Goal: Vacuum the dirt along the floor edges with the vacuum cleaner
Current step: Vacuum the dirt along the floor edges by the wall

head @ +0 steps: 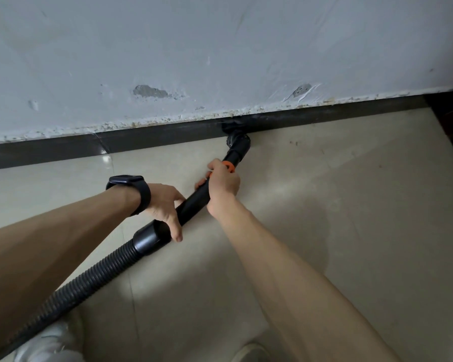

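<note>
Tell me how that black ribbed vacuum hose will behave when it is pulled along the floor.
The black ribbed hose will probably flex and trail, since it curves away from the smooth black wand. Its corrugations suggest it is light for its size. The wand looks stiff: left hand and right hand both grip it.

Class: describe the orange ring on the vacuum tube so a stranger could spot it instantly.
Find the dark skirting strip below the pale wall. A black tube slants towards it. The orange ring circles that tube beside the right hand, the only bright colour there.
</note>
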Tool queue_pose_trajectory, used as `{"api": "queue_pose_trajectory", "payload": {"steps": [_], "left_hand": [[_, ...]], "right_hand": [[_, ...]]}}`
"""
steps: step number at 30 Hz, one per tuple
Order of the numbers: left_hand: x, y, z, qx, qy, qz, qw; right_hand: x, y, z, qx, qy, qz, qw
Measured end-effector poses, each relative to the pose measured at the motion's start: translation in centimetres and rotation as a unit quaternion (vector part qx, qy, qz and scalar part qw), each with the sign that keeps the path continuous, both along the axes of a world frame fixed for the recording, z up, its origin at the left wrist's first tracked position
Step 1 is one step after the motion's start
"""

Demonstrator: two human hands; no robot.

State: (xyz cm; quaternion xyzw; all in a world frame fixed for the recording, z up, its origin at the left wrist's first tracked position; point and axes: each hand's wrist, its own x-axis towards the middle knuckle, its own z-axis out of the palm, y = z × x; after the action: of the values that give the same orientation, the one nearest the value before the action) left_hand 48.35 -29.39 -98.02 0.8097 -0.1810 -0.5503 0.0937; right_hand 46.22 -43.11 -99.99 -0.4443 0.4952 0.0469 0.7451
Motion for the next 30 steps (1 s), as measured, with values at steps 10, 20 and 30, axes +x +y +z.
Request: {"api": "queue_pose_trajectory", "payload": {"steps": [10,20,30], "left_hand": [[-1.6,-8.6,0.6,-0.076,-0.06,-0.03,0.995],[-3.8,-14.7,-1.2,-0.13,-0.128,-0.045,0.982],[-3.6,-14.6,-3.2,-0.191,-0.142,0.075,0.968]], "right_hand": [[-1.3,-8.8,0.3,-0.135,0.043,-0.05,0.989],[-2.6,-16.0,0.0,-0.193,0.074,-0.074,0.976],[-0.1,-17.9,-0.4,-0.148,0.042,-0.066,0.986]]}}
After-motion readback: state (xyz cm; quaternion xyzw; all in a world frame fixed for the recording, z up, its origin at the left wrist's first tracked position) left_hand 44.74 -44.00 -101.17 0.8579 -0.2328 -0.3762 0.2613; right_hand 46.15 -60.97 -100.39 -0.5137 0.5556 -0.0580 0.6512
